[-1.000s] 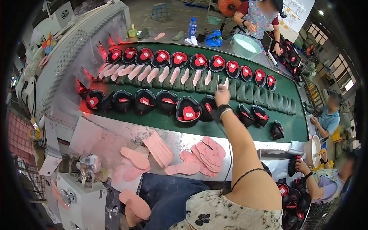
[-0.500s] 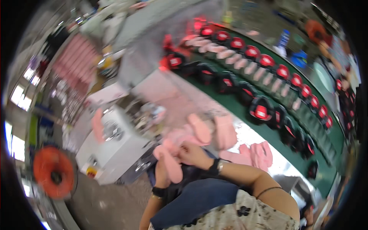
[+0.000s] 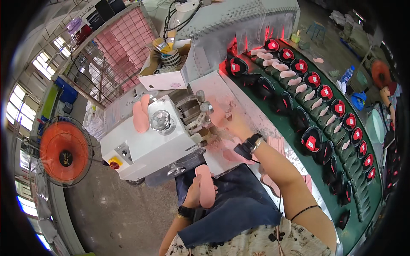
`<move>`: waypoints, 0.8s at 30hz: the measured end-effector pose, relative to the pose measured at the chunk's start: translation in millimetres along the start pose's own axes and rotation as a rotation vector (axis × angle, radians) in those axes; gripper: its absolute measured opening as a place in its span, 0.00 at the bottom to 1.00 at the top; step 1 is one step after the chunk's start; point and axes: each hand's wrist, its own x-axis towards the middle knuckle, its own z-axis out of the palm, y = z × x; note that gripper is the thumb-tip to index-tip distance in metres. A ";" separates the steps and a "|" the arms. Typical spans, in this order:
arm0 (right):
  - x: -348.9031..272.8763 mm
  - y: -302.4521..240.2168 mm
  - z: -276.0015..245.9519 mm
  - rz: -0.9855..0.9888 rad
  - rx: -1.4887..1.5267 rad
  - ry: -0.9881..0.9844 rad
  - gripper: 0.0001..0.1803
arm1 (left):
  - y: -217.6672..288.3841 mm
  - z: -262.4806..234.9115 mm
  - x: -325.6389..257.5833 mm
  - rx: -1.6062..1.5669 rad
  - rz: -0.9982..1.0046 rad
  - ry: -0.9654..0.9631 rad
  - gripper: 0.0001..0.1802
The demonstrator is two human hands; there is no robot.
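Observation:
My left hand (image 3: 194,196) is closed round a pink shoe insole (image 3: 206,187) over my lap, left of the dark blue apron (image 3: 232,192). Stretched forward, my right hand (image 3: 239,127) grips another pink insole (image 3: 218,112), its far end next to the metal rollers of a white bench machine (image 3: 147,155). Part of that insole is hidden by the fingers. Two more pink insoles (image 3: 141,115) lie on top of the machine, beside its metal handwheel (image 3: 161,120). Under and beyond my right wrist, more pink insoles (image 3: 232,149) lie on the worktop.
On the right a green conveyor (image 3: 370,209) carries black shoes with red linings (image 3: 311,140) and rows of pink insoles. An orange fan (image 3: 64,149) stands at left. Behind the machine sits an open carton (image 3: 164,82) holding brushes and tape. Another person (image 3: 389,96) is at the far right.
My right hand has moved forward, away from the left, to the machine's rollers with an insole. My left hand has drawn apart, still holding its insole. The view has shifted and sharpened.

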 end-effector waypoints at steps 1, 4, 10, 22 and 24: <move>-11.6 -29.9 -14.2 -0.027 -0.119 -0.004 0.23 | -3.0 -7.4 -3.7 -0.004 0.006 0.022 0.33; -14.5 -40.7 -33.7 -0.267 -0.462 0.176 0.21 | -4.1 -15.2 -9.3 -0.002 -0.015 0.077 0.32; 16.8 -17.9 5.9 0.005 -0.229 0.130 0.16 | 0.3 -7.7 -22.3 -0.024 0.031 0.217 0.28; -18.2 18.7 -153.2 0.175 0.475 0.527 0.15 | -20.8 -30.3 9.1 0.220 0.083 0.170 0.28; -59.5 70.9 -231.2 0.198 0.378 0.709 0.12 | -22.3 -34.0 20.3 0.083 -0.085 0.113 0.29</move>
